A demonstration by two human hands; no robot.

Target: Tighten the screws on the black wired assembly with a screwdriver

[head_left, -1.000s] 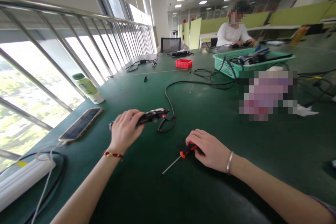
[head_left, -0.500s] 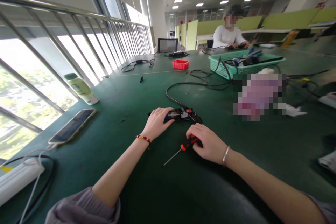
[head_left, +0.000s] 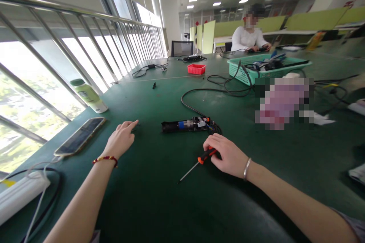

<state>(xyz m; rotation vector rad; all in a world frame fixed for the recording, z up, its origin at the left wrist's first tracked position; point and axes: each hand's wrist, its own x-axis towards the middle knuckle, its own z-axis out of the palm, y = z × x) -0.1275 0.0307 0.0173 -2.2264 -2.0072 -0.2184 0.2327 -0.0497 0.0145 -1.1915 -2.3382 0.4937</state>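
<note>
My left hand (head_left: 121,138) is low over the green table, index finger stretched toward a tiny screw-like piece (head_left: 138,124) at its tip. Nothing shows in that hand, though its lower fingers are partly hidden. In the middle lies an opened black tubular device (head_left: 185,125), its blue-and-silver motor and some wiring exposed and a black cable leading from its right end. Just below that end, my right hand (head_left: 226,155) is closed around the black-and-orange handle of a screwdriver (head_left: 207,154). The screwdriver's thin shaft points down and left.
A phone (head_left: 80,136) and a green-capped bottle (head_left: 89,95) stand along the left edge by the railing. Farther back are a red tray (head_left: 196,69) and a green basket (head_left: 239,72) holding tools and cables. Another person (head_left: 247,40) sits at the far side.
My left hand has let go of the black device and moved left to the small pieces on the table. The device stays put, now fully visible. My right hand still holds the screwdriver.
</note>
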